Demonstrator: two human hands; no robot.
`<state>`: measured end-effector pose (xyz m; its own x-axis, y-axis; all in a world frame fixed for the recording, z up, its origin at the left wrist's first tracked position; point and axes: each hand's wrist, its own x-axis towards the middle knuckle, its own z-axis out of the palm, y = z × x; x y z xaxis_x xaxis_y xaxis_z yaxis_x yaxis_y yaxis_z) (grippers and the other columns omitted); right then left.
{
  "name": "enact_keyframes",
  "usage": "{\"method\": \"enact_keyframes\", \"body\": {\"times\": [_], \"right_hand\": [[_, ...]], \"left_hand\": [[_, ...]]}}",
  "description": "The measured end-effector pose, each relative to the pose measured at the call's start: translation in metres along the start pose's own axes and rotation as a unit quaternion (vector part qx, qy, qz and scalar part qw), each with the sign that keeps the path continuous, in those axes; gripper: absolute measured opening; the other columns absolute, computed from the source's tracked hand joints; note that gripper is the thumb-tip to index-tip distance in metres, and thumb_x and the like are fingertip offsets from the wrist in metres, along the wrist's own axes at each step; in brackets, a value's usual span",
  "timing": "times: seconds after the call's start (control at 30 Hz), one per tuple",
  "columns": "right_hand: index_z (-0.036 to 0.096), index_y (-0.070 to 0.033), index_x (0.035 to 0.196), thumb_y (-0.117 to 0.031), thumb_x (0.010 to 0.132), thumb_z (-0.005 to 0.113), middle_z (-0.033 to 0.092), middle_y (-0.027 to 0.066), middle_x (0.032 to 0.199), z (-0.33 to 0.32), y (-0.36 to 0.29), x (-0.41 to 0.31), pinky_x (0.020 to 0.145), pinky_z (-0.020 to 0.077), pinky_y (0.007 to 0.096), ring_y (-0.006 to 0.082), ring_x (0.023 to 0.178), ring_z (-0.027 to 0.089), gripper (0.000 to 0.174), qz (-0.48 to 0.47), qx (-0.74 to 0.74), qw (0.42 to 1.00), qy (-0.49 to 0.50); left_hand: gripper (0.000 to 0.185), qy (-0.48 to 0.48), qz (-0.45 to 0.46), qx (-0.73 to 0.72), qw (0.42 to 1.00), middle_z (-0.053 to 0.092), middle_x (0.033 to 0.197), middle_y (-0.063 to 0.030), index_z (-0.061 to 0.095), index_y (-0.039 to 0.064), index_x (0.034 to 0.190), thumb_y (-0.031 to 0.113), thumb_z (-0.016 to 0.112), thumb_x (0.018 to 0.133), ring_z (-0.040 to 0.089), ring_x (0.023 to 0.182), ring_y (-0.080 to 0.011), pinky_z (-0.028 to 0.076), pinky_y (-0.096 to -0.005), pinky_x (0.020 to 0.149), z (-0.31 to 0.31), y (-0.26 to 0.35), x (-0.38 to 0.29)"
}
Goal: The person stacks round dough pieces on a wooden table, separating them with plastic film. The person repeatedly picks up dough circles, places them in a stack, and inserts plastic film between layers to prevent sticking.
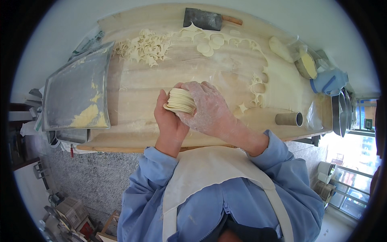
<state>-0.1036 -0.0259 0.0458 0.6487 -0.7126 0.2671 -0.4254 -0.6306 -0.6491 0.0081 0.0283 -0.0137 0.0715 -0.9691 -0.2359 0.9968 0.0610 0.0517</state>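
A stack of thin round dough wrappers lies on its side between my two hands, above the wooden work table. My left hand cups the stack from the left and below. Flour coats my right hand, which closes over the stack's right end. Several loose dough rounds lie farther back on the table, some overlapping. To the right spreads a rolled dough sheet with scalloped cut edges. A metal tube lies on its side near the front right.
At the back rests a cleaver with a wooden handle. Dough scraps are heaped at back left, behind a metal tray with yellowish powder. A dough lump, a bowl of yellowish powder and a blue pitcher stand right.
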Motion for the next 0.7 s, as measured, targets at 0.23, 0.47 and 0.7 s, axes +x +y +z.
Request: {"method": "enact_keyframes", "body": {"times": [0.23,0.47,0.7], "right_hand": [[0.054,-0.005,0.107,-0.022,0.069,0.075,0.063,0.0146,0.093,-0.0019,-0.001,-0.0007,0.081,0.0459,0.0453,0.0348,0.089,0.058,0.047,-0.019,-0.035,0.999,-0.002],[0.056,-0.006,0.103,-0.025,0.067,0.077,0.062,0.013,0.089,-0.0004,-0.0035,-0.0003,0.081,0.044,0.0442,0.0323,0.088,0.057,0.046,-0.005,-0.06,0.998,-0.009],[0.058,-0.008,0.099,-0.026,0.062,0.079,0.062,0.0108,0.091,0.0031,-0.0001,0.0,0.084,0.0429,0.0442,0.0324,0.093,0.058,0.046,-0.013,-0.044,0.999,0.014]], "left_hand": [[0.051,-0.014,0.021,0.007,1.0,0.06,0.122,-0.0147,0.054,0.0,0.124,0.043,0.038,0.101,0.055,0.118,-0.0304,0.043,-0.0447,0.104,-0.0022,0.0008,0.0003],[0.055,-0.013,0.025,-0.014,1.0,0.056,0.13,-0.0175,0.052,0.001,0.128,0.047,0.04,0.1,0.052,0.123,-0.0332,0.04,-0.0467,0.107,-0.0002,0.0002,-0.0023],[0.053,-0.069,0.02,-0.032,0.997,0.053,0.136,-0.0198,0.056,0.001,0.123,0.046,0.04,0.1,0.047,0.129,-0.0353,0.038,-0.0478,0.109,0.0006,0.0025,0.0014]]}}
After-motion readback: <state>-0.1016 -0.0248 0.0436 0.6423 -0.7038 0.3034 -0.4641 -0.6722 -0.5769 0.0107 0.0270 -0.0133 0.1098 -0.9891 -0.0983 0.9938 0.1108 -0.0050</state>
